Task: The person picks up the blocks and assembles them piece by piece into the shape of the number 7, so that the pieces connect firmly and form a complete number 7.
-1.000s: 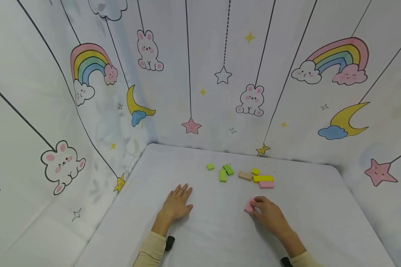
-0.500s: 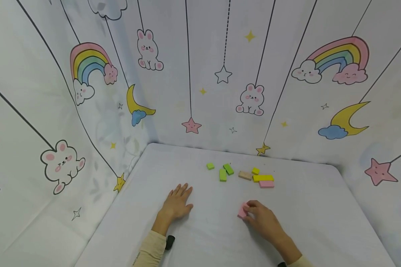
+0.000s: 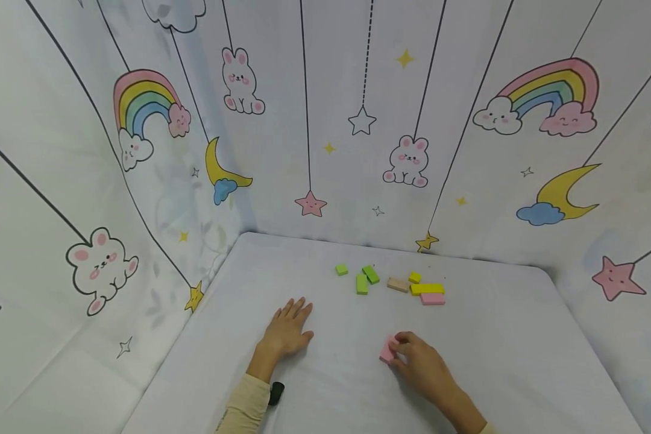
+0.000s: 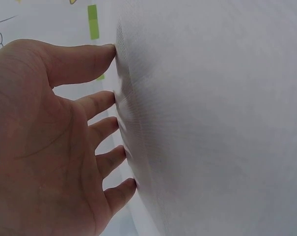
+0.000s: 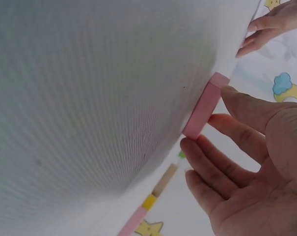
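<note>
My right hand [image 3: 424, 367] pinches a pink block [image 3: 387, 351] between thumb and fingers, low on the white tabletop. In the right wrist view the pink block [image 5: 204, 108] lies against the cloth, with the thumb at one end and fingertips near the other. To the left, my left hand [image 3: 286, 330] rests palm down on the table with its fingers spread. The left wrist view shows the fingertips of that hand [image 4: 55, 132] touching the cloth, and no thing is held there.
Beyond the hands lie several blocks: green blocks [image 3: 361, 284], a wooden block [image 3: 398, 284], a long yellow block [image 3: 427, 289], a small yellow block [image 3: 415, 277] and another pink block [image 3: 433, 299]. A printed fabric wall [image 3: 336, 175] rises behind the table's back edge.
My right hand has drawn the pink block towards the lower left, nearer to me. The left hand and the other blocks have stayed in place.
</note>
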`<state>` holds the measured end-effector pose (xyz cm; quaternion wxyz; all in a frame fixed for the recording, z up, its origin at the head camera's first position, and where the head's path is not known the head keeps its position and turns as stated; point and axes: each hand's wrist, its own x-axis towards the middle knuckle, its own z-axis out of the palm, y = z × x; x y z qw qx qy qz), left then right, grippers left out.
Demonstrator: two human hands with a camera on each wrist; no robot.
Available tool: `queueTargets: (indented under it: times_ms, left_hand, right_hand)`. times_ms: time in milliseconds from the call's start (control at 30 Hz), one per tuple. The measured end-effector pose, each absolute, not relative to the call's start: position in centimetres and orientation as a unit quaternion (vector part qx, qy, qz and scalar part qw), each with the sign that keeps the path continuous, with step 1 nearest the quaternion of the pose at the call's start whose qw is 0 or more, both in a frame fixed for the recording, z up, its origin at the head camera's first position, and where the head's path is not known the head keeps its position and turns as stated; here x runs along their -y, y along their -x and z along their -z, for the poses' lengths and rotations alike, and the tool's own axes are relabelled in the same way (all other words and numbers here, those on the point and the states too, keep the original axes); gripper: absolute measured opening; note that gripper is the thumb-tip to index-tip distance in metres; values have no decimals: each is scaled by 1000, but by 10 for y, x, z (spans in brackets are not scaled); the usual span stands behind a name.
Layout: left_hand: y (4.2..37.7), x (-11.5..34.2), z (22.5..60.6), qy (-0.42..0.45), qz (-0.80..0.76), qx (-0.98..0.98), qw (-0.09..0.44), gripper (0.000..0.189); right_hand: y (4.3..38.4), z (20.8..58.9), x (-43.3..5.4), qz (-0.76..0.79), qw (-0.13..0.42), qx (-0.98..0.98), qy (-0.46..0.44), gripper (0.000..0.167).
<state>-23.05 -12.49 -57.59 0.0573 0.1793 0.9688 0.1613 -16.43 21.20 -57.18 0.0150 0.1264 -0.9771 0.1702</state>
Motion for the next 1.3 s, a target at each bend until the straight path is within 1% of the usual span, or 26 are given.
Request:
queueTargets:
  times_ms: [100, 633, 867, 1033, 1300]
  left_hand:
    - [231, 125, 576, -180, -161, -969, 56, 67]
    - [228, 124, 574, -173, -175, -968, 57, 67]
    - [228, 124, 572, -175, -174, -967, 59, 67]
    - [229, 125, 574, -175, -166, -969, 56, 67]
    - [229, 124, 573, -176, -158, -970, 52, 66]
  right_hand:
    - [162, 571, -209, -164, 18, 978, -131, 35]
    - [152, 569, -201, -165, -3, 976, -141, 37]
    - [145, 571, -197, -157, 6, 976, -150, 37]
    - [142, 570, -193, -161, -4, 975, -151, 38]
    - [134, 571, -189, -161, 11, 972, -172, 38]
